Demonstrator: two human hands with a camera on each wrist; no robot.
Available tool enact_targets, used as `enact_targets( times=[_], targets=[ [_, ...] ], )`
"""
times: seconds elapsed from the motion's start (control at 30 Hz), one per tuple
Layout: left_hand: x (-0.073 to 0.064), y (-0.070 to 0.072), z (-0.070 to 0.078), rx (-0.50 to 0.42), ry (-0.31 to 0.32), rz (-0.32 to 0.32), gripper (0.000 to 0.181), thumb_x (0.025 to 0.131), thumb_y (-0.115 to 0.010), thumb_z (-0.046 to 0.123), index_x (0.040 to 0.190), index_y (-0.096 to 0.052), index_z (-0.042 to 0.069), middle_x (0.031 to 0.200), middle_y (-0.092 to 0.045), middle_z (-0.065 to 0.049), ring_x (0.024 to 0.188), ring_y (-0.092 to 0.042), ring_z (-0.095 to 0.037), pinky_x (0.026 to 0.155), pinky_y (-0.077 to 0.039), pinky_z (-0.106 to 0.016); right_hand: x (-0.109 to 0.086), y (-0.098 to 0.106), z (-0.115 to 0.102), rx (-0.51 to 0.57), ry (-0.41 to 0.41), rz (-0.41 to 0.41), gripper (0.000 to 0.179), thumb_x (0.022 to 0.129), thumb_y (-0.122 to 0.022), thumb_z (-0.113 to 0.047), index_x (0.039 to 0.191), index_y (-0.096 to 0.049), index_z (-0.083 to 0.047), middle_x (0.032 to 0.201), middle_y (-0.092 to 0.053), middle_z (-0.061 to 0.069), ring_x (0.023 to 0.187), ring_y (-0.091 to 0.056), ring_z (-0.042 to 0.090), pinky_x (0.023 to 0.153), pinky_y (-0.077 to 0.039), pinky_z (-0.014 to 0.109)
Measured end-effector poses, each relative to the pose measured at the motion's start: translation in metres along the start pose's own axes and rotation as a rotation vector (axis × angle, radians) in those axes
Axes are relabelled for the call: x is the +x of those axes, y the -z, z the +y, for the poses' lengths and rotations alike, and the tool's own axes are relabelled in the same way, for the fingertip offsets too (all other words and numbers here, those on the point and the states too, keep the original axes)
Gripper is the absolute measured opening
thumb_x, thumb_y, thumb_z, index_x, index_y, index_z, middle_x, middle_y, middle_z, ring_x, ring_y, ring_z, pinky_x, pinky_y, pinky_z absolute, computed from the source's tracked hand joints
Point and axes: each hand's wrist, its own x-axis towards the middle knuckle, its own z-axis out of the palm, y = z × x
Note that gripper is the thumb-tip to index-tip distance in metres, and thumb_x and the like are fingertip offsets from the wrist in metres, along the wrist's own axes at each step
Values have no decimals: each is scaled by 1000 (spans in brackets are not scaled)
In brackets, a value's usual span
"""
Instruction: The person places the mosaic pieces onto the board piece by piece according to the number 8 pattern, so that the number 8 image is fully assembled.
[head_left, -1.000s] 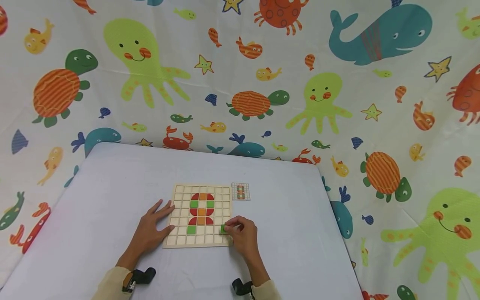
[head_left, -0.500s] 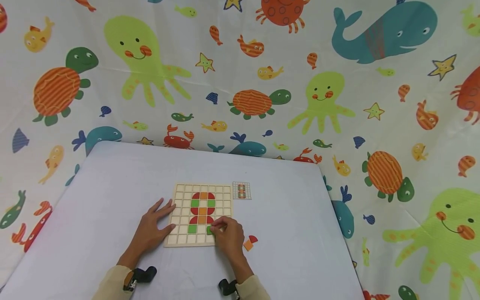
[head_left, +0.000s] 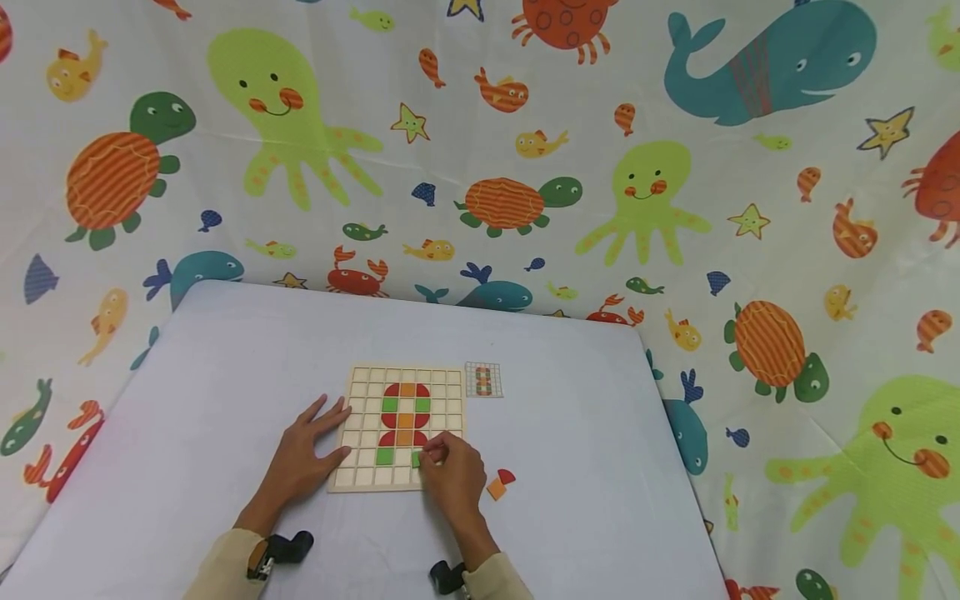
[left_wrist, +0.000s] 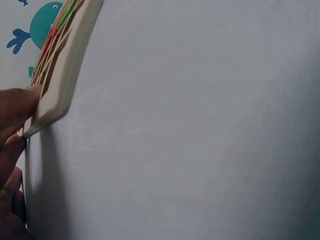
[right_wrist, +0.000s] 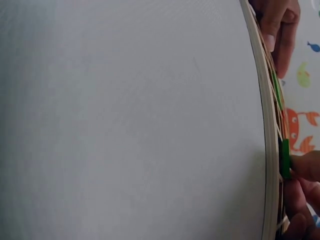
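Note:
A square wooden grid board (head_left: 450, 408) lies on the table with red rounded, orange square and green square tiles set in its middle. My right hand (head_left: 456, 479) pinches a green square tile (head_left: 416, 459) between thumb and fingertips, low over the board, just below the lower red piece. Another green tile (head_left: 384, 456) sits in a cell to the left in the same row. My left hand (head_left: 300, 450) has its fingers spread against the board's left side. In the left wrist view, its thumb (left_wrist: 20, 107) touches the board's rim.
A small printed pattern card (head_left: 483, 380) lies beside the board's far right corner. An orange square tile (head_left: 497, 489) and a red quarter-round tile (head_left: 506, 477) lie on the white table (head_left: 600, 467), right of my right hand. Behind hangs a sea-animal cloth (head_left: 450, 92).
My right hand has carried the green tile leftward from the board's right edge to the cell below the red pieces, uncovering the loose orange and red tiles. My left hand stays put.

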Motion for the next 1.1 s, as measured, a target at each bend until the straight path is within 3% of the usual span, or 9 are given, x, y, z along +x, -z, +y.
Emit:
enact_targets(
  times=[0.33, 0.53, 0.83, 1.1],
  targets=[
    [0, 0, -2, -3, -1, 0, 68, 86, -84, 13, 149, -61, 5, 161, -52, -21, 155, -32, -53, 115, -30, -81, 1, -9, -1, -73, 19, 85, 15, 87, -89, -28, 85, -74, -26, 65, -56, -17, 66, -49, 0, 60, -38, 23],
    [0, 2, -1, 6, 9, -8, 69, 86, -84, 13, 150, -60, 5, 162, -50, -21, 155, -31, -53, 116, -29, -81, 2, -4, 2, -62, 18, 62, 14, 86, -89, -29, 89, -76, -27, 68, -59, -18, 69, -49, 0, 61, -38, 23],
    [0, 1, 0, 9, 18, -14, 69, 87, -84, 12, 150, -59, 6, 163, -49, -20, 155, -31, -54, 117, -28, -81, 4, 32, 29, 117, 6, 92, 17, 84, -88, -19, 92, -77, -29, 76, -68, -15, 67, -51, 4, 59, -41, 21],
    [1, 0, -1, 15, 0, -1, 69, 86, -84, 13, 150, -60, 6, 162, -51, -20, 155, -32, -53, 116, -30, -80, -1, 71, 68, 70, -97, 141, 20, 84, -88, -15, 98, -79, -25, 85, -70, -7, 75, -59, 11, 63, -47, 25]
  ],
)
